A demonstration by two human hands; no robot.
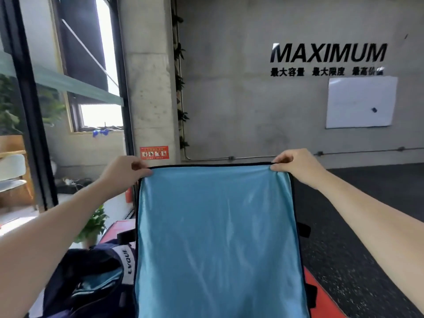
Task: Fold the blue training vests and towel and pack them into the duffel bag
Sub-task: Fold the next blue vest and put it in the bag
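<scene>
Blue vest held up by its top corners.
The left hand (125, 172) and right hand (296, 165) each pinch a corner of the vest (218, 237), hanging beside the open duffel bag (91, 278).

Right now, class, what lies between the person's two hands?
In the head view, the black-trimmed top edge of the blue vest stretches between the left hand and right hand, each pinching a corner.

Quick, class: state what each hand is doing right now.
Left hand: pinches the blue vest's top left corner.
Right hand: pinches its top right corner.
</scene>
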